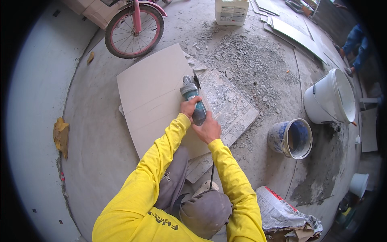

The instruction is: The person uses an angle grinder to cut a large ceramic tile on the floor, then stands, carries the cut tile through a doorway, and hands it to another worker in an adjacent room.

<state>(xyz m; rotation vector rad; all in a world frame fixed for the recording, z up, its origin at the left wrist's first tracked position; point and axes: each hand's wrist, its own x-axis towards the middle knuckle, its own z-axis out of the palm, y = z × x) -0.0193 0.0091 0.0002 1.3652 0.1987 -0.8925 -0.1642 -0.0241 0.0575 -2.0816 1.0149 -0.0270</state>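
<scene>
Both my hands hold a teal angle grinder (188, 91) with a grey metal head. My left hand (188, 107) wraps its body near the head, and my right hand (209, 128) grips the rear end, where a dark cord hangs down. The grinder's dark disc (196, 80) stands on edge at the right edge of a large pale tile (149, 97); whether it touches cannot be made out. Faint lines cross the tile's face. Beneath it lies a scored, dusty tile (229, 109), jutting out to the right.
Broken chips (258, 68) litter the floor beyond the tiles. A pink bicycle wheel (134, 31) and a white jerrycan (231, 12) stand at the back. To the right are a white bucket (322, 101), a smaller stained bucket (278, 137) and a torn sack (278, 213). Another person's legs (356, 46) show far right.
</scene>
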